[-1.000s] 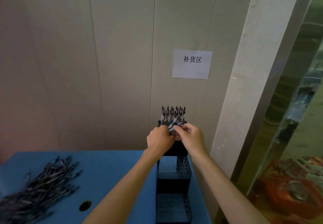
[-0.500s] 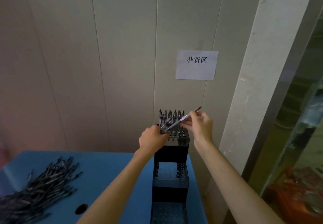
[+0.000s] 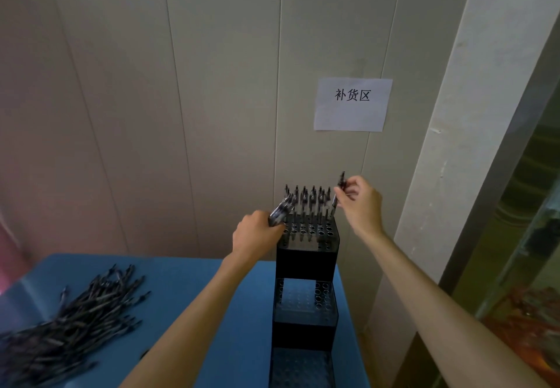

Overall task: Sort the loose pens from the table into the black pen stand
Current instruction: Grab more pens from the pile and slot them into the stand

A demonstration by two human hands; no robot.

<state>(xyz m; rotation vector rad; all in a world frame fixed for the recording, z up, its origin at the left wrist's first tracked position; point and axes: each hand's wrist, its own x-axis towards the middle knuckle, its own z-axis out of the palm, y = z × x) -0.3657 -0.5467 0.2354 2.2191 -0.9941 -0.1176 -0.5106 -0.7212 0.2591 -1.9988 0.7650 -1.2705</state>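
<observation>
Blue table (image 3: pixel 188 290), stand (image 3: pixel 306 263) at right edge, left hand (image 3: pixel 256 236) gripping bundle (image 3: pixel 280 213), right hand (image 3: pixel 360 203) pinching pen (image 3: pixel 338 190)

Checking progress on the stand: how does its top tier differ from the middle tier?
The top tier has a back row of upright pens; the middle tier holds none. The top tier stands higher and nearer the wall; the middle tier sits lower and nearer the person. Both are black blocks with a grid of holes.

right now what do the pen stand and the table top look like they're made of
The black pen stand looks like glossy hard plastic, perhaps acrylic: its lower tiers appear translucent, with neat rows of holes. The blue table top looks like a smooth, matte plastic or laminate; a soft sheen shows, and it can't be told further.
</observation>
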